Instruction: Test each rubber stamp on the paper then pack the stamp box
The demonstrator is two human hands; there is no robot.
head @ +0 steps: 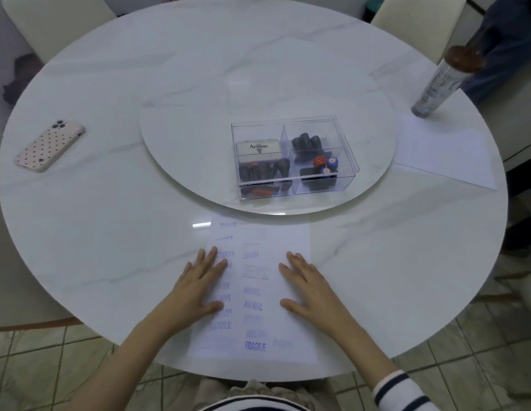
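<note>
Both hands lie flat on the paper (255,289) at the near edge of the table (110,232). The left hand (199,284) presses the sheet's left side with straight, slightly spread fingers, and the right hand (308,287) does the same on the right side. Neither grasps anything. From here the sheet looks well used: blue impressions run down it in columns, among them SAMPLE, AIR MAIL and FRAGILE. Others are too faint or smeared for me to read. The stamp box (293,185), clear plastic with dividers, sits on the near part of the round turntable (184,129) in the middle of the table, well beyond the paper's far edge. Inside it I can see the Artline ink pad (258,148) in the left compartment with dark-handled stamps (264,170) in front of it. More black stamps (305,142) fill the far right compartment, and a red-topped and a blue-topped one (326,164) stand in the near right. No stamp lies loose on the table or on the sheet. I would judge the testing done, or very nearly, and the packing largely finished too. A clear lid seems to sit over the box, but I cannot tell whether it is fully seated, so closing it may be all that is left. Elsewhere, a phone (50,146) in a spotted case lies near the left edge. A tumbler (445,81) stands at the far right edge beside a second sheet (445,149).
</note>
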